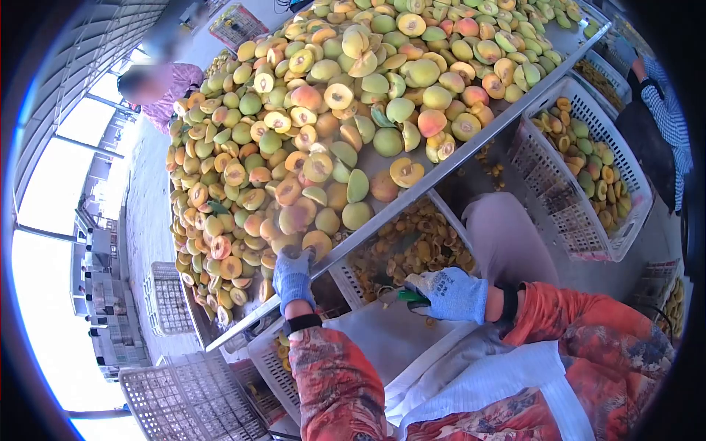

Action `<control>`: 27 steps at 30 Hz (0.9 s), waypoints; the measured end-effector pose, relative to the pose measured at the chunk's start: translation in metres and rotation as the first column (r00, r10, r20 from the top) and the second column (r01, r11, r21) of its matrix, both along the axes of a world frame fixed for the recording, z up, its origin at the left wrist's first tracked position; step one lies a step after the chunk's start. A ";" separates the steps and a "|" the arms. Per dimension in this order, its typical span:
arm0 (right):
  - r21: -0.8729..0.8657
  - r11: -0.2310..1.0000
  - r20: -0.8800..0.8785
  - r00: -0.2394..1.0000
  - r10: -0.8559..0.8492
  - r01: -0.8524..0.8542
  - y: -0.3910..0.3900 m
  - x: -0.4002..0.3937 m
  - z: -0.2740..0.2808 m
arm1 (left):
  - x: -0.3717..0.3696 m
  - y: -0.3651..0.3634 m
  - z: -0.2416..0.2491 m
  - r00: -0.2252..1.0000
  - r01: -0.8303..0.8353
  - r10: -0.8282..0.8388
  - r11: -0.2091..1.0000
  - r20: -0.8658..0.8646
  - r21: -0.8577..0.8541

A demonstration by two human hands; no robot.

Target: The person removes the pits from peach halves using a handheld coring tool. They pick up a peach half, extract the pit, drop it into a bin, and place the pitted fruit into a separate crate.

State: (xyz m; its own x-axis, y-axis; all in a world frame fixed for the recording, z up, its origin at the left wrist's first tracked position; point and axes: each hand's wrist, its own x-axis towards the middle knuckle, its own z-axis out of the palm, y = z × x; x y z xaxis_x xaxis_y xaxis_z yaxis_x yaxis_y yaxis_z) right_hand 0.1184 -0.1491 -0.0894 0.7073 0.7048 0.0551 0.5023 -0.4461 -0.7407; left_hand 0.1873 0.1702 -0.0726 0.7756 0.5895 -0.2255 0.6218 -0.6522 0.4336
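A large heap of peaches (316, 165), many of them cut in half with pits showing, covers the metal-edged table. My left hand (294, 281), in a blue-white glove, reaches over the table's near rim (397, 204) to the fruit. Its fingertips are right at a peach half (317, 243) and are partly hidden. Closer to my body, my right hand (452, 294) wears the same kind of glove and is closed around a small green-handled tool (412, 297). Its working end does not show. Below both hands, a grey apron (382, 334) spreads across my lap.
Under the rim, a crate (349, 283) holds small brownish-yellow pieces. A white crate (621, 239) of peach halves stands at right beside a co-worker's checked sleeve (665, 121). Other crates (191, 400) sit at lower left. Another person (173, 92) stands beyond the heap.
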 end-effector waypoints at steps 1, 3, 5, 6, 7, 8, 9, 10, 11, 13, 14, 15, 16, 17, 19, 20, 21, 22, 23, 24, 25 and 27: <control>-0.006 1.000 -0.001 1.000 -0.018 0.018 -0.004 0.003 0.007 | 0.015 -0.016 -0.006 1.000 0.018 -0.018 1.000 -0.001 -0.006; -0.088 0.985 -0.095 0.983 -0.158 0.150 -0.011 0.005 0.026 | 0.030 -0.041 -0.017 0.990 0.144 -0.134 0.940 -0.053 0.310; -0.076 0.984 -0.093 0.981 -0.169 0.162 -0.015 0.004 0.020 | 0.031 -0.039 -0.020 0.986 0.156 -0.165 0.952 0.012 0.263; -0.053 0.985 -0.089 0.982 -0.168 0.164 -0.016 0.002 0.018 | 0.027 -0.032 -0.020 0.980 0.158 -0.180 0.961 0.079 0.226; -0.051 0.986 -0.086 0.983 -0.163 0.159 -0.018 0.002 0.018 | 0.017 -0.016 -0.023 0.932 0.187 -0.178 0.982 0.315 0.002; -0.016 0.991 0.003 0.991 -0.131 0.131 -0.020 0.004 0.019 | 0.003 -0.032 0.003 0.851 0.090 0.173 0.883 0.496 -0.461; 0.015 0.995 0.092 0.991 -0.097 0.096 -0.021 0.004 0.020 | -0.014 -0.027 0.018 0.766 0.074 0.451 0.646 0.458 -0.760; 0.017 0.997 0.091 0.992 -0.083 0.081 -0.019 0.002 0.023 | -0.035 -0.031 0.028 0.643 0.155 0.606 0.496 0.468 -0.854; -0.044 0.988 0.123 0.983 -0.140 0.146 -0.014 0.000 0.029 | -0.055 -0.032 0.034 0.616 0.236 0.701 0.271 0.359 -0.933; 0.072 0.976 0.206 0.955 -0.214 0.204 0.004 -0.004 0.041 | -0.087 -0.051 0.051 0.633 0.385 0.722 0.022 0.281 -0.922; 0.070 0.980 0.204 0.959 -0.198 0.188 0.014 -0.008 0.045 | -0.099 -0.069 0.057 0.665 0.439 0.672 0.001 0.325 -0.899; 0.119 0.988 0.230 0.966 -0.120 0.095 0.023 -0.010 0.049 | -0.109 -0.077 0.055 0.712 0.409 0.626 0.000 0.319 -0.913; 0.162 0.987 0.256 0.966 -0.043 0.001 0.031 -0.014 0.053 | -0.116 -0.080 0.047 0.696 0.372 0.654 0.023 0.296 -0.928; 0.136 0.991 0.268 0.963 -0.026 -0.011 0.038 -0.016 0.062 | -0.122 -0.098 0.054 0.678 0.344 0.670 0.074 0.302 -0.936; 0.104 0.994 0.273 0.962 -0.011 -0.018 0.041 -0.022 0.076 | -0.134 -0.120 0.061 0.661 0.332 0.667 0.152 0.344 -0.931; 0.082 0.997 0.275 0.961 -0.007 -0.016 0.042 -0.026 0.078 | -0.138 -0.122 0.061 0.656 0.332 0.672 0.151 0.343 -0.931; 0.066 0.998 0.342 0.940 -0.015 -0.008 0.042 -0.030 0.075 | -0.142 -0.124 0.062 0.652 0.332 0.658 0.199 0.376 -0.922; 0.065 0.998 0.344 0.939 -0.011 -0.012 0.041 -0.033 0.074 | -0.144 -0.126 0.064 0.648 0.332 0.642 0.246 0.410 -0.910; 0.039 0.999 0.316 0.949 -0.005 -0.008 0.039 -0.036 0.074 | -0.146 -0.130 0.068 0.648 0.314 0.634 0.281 0.421 -0.907; 0.013 1.000 0.287 0.958 0.000 -0.004 0.038 -0.038 0.075 | -0.148 -0.133 0.070 0.648 0.315 0.635 0.281 0.421 -0.907; 0.013 1.000 0.287 0.958 -0.002 -0.002 0.037 -0.040 0.076 | -0.150 -0.137 0.073 0.636 0.281 0.617 0.373 0.463 -0.884; 0.067 0.998 0.187 0.982 -0.002 -0.011 0.035 -0.046 0.077 | -0.153 -0.148 0.082 0.631 0.248 0.591 0.461 0.503 -0.852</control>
State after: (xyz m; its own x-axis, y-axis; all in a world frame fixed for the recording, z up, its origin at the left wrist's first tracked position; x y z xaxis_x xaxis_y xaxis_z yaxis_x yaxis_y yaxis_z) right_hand 0.0725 -0.1144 -0.0125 0.6771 0.6979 0.2334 0.6363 -0.3959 -0.6621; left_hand 0.0344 0.0226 0.0094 0.8014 0.5804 -0.1446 -0.0884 0.3541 0.9310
